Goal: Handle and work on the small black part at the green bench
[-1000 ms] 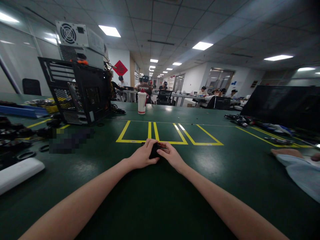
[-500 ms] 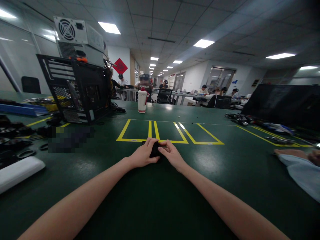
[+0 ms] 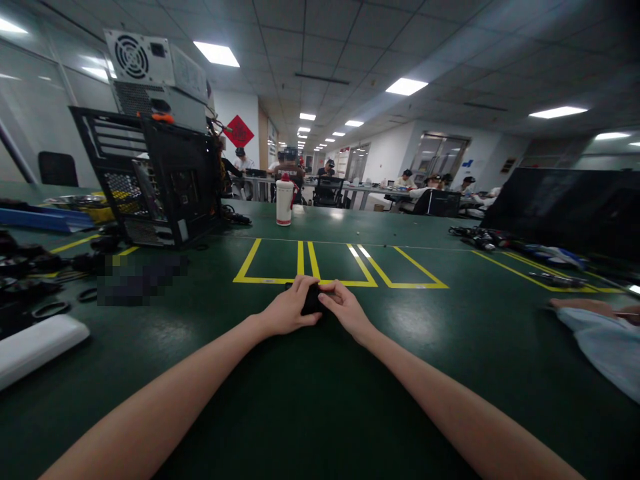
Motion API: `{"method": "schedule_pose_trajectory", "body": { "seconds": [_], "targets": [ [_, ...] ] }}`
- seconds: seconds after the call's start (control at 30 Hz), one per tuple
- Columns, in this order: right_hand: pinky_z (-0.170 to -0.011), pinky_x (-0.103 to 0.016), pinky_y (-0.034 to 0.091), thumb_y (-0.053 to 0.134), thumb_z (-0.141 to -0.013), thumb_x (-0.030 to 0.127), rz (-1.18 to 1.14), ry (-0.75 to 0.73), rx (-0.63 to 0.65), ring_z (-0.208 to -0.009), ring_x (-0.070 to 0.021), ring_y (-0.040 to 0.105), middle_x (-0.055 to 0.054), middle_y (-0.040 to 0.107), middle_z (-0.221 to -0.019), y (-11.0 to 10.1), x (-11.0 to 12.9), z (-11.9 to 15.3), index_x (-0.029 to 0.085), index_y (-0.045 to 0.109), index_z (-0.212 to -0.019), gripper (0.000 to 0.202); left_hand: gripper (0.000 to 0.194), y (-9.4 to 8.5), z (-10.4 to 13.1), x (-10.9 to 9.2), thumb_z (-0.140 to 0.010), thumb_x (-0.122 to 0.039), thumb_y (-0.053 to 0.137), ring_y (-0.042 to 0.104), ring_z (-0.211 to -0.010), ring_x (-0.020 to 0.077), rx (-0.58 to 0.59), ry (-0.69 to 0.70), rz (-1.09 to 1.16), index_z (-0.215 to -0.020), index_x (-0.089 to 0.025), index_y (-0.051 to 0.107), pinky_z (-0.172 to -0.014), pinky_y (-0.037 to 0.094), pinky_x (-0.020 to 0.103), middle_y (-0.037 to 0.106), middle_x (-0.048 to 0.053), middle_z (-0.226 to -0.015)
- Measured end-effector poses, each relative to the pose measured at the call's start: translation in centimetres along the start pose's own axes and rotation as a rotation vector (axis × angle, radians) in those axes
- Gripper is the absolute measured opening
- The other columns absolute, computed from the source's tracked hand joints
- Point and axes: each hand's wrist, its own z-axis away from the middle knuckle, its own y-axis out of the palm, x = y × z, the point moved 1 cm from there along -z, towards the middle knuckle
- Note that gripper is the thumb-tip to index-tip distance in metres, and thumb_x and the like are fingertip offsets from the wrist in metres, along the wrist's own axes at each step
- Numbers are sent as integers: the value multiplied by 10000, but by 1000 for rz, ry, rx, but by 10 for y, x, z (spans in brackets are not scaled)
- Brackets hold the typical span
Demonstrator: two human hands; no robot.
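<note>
A small black object (image 3: 311, 300) sits between my two hands, low over the green table (image 3: 320, 400); its kind is too dark to make out. My left hand (image 3: 291, 305) is closed around its left side, with the thumb along the near edge and the fingers over the top. From the right, my right hand (image 3: 343, 305) pinches the object's right edge with thumb and fingertips. Both hands partly cover it. Just beyond them, yellow tape (image 3: 345, 284) marks out boxes on the tabletop.
At the left stands an open black computer case (image 3: 165, 180) with power supplies (image 3: 155, 63) on top. A white cup (image 3: 284, 203) is farther back. A white block (image 3: 43, 347) and dark parts lie left. A monitor (image 3: 570, 207) and another person's sleeve (image 3: 597, 340) are at right.
Both hands keep nearly the same grip on the black object. At the far right, the other person's arm has shifted slightly.
</note>
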Motion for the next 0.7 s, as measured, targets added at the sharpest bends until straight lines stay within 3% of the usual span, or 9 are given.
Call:
{"method": "schedule_pose_trajectory", "body": {
  "seconds": [0.17, 0.37, 0.57, 0.7],
  "targets": [
    [-879, -345, 401, 537, -726, 289, 9, 53, -15, -950, -158, 528, -27, 541, -984, -1, -2, -3, 201, 503, -942, 236, 565, 0, 0, 1, -706, -344, 561, 518, -878, 213, -6, 8, 8, -1166, -239, 251, -726, 473, 371, 360, 66, -1114],
    [-884, -343, 411, 581, -693, 256, -53, 28, 63, -974, -159, 522, -15, 534, -990, -1, -3, -1, 209, 469, -955, 289, 555, 0, 0, 3, -705, -342, 563, 515, -865, 206, -8, -2, -4, -1158, -230, 264, -719, 471, 365, 361, 67, -1113],
    [-877, -350, 411, 532, -735, 299, -12, 17, 24, -953, -159, 527, -12, 534, -945, 1, 3, -1, 210, 491, -894, 187, 566, -2, 0, 1, -699, -333, 567, 513, -892, 209, 5, -17, 19, -1166, -248, 259, -748, 463, 369, 358, 57, -1125],
    [-915, -360, 385, 532, -737, 264, 2, 29, 11, -989, -162, 513, -23, 527, -1003, 1, 6, -1, 214, 488, -951, 225, 564, -4, 0, -1, -704, -336, 560, 507, -916, 220, 16, -30, 26, -1169, -249, 253, -760, 458, 375, 359, 59, -1129]
  ]
}}
